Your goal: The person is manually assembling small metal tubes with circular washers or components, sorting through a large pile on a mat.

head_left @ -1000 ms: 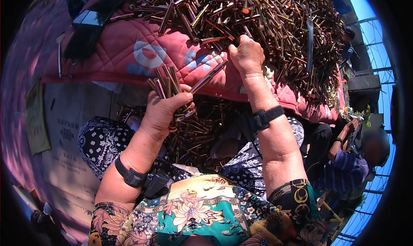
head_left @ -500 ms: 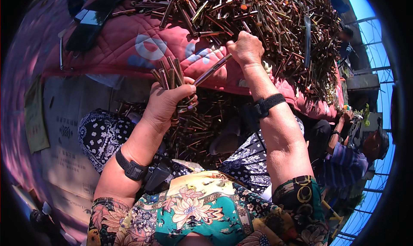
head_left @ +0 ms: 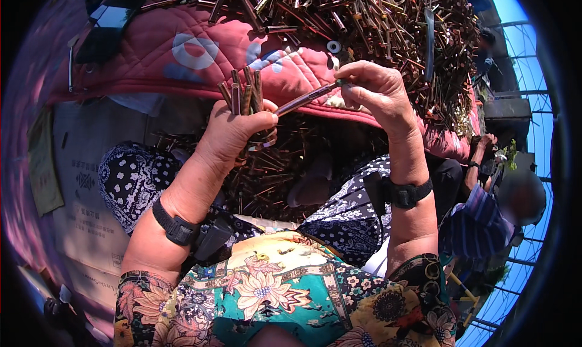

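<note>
Where the hands are: while the left hand (head_left: pixel 233 125) grips a bunch of bolts (head_left: pixel 245 92) just short of the quilt's near edge, the right hand (head_left: pixel 383 98) has its finger and thumb pinched on the end of one long bolt (head_left: pixel 309 98).
Long bolt: it slants up from the left hand to the right one, above the near edge of the quilt.
Bunch: the bolts stick up out of the left fist, side by side and a bit fanned.
Quilt: the pink quilt (head_left: pixel 145 50) has blue and white shapes and sewn lines, and it hangs down at its near edge.
Big pile: lots of shiny, brownish bolts make a pile (head_left: pixel 388 37) on the quilt, from the far edge over to the right edge.
Ring: a small flat ring (head_left: pixel 333 46) is by the near side of the pile.
Strip: a grey-blue strip (head_left: pixel 429 43) lies on the pile, toward the right edge.
Left corner: a dark flat thing (head_left: pixel 100 45) is near the far left corner, with a thin metal rod (head_left: pixel 71 68) by the left edge.
Below: more bolts (head_left: pixel 267 186) lie in the shade under the near edge, and cardboard (head_left: pixel 91 195) is to the left.
Room: another person (head_left: pixel 479 225) in a striped shirt sits past the right edge, near a green plant (head_left: pixel 512 156), with blue sky behind bars.
</note>
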`<state>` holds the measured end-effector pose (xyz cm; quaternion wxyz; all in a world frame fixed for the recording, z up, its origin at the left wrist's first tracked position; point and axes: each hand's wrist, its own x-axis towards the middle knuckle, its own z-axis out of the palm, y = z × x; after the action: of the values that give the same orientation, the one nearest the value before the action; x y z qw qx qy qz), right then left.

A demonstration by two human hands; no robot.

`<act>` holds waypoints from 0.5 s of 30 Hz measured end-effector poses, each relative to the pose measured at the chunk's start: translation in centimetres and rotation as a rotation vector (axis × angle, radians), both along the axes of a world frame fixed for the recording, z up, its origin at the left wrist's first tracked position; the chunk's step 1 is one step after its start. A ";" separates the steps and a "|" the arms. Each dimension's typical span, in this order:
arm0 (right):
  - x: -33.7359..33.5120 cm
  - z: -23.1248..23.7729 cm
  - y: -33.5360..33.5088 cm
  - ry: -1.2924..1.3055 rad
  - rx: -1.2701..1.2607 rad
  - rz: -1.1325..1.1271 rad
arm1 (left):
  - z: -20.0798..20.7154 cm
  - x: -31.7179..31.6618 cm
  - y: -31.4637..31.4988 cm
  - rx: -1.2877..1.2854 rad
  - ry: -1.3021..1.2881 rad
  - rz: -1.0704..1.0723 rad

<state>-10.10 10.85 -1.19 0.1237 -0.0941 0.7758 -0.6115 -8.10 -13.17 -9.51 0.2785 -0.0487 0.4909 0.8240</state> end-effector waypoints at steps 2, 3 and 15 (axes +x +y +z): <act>0.4 0.3 0.2 0.008 0.000 0.035 | 0.4 0.1 0.1 -0.033 0.059 -0.015; 0.6 0.6 0.2 0.034 0.077 0.040 | 0.4 0.1 0.2 -0.031 0.061 -0.020; 3.6 -0.4 0.9 0.584 0.367 0.057 | 1.0 0.8 1.2 -0.104 0.027 -0.082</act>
<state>-6.49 11.75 -1.59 -0.0717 -0.2631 0.8725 -0.4055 -7.27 -11.93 -8.55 0.3024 -0.0320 0.5382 0.7861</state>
